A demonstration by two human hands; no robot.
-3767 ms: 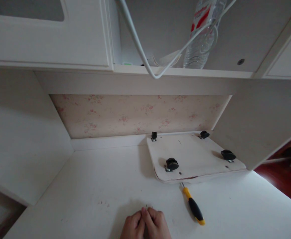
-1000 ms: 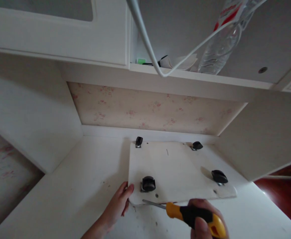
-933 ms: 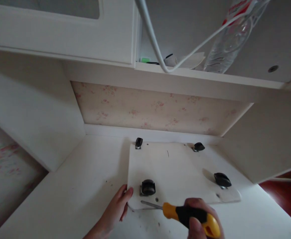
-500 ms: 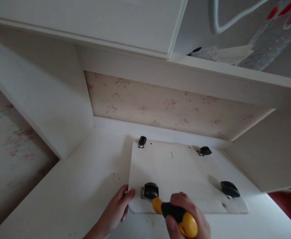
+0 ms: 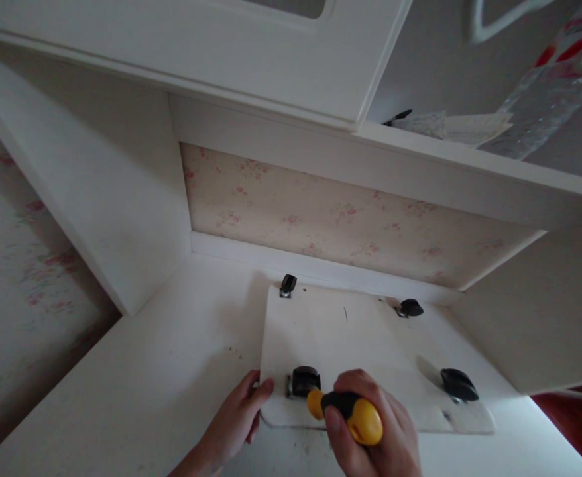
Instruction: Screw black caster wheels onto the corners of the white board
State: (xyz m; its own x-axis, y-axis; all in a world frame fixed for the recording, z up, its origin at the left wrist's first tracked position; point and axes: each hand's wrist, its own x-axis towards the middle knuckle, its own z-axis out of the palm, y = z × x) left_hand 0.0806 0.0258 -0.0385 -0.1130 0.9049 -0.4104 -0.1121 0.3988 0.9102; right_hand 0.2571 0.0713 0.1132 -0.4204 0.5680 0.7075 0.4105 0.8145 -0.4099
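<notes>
A white board (image 5: 365,351) with rounded corners lies on the white surface, black casters at its corners. My left hand (image 5: 236,414) grips the board's left edge, thumb on top and fingers at the side. In my right hand (image 5: 370,424) is a yellow and black screwdriver (image 5: 345,411), its front end beside the near-left caster (image 5: 305,382). The screwdriver's tip is hidden. The other casters stand at the far left (image 5: 288,285), far right (image 5: 411,308) and near right (image 5: 459,385).
A white cabinet door (image 5: 196,53) and an open shelf (image 5: 470,156) overhang the surface. Clear plastic packaging (image 5: 544,112) lies on the shelf. White side panels stand left (image 5: 107,179) and right (image 5: 544,311). Floral wallpaper (image 5: 321,212) covers the back.
The view has shifted slightly, showing more of the cabinet door. My right hand and the screwdriver have moved a little left and up, and the handle has tilted. My left hand keeps its hold.
</notes>
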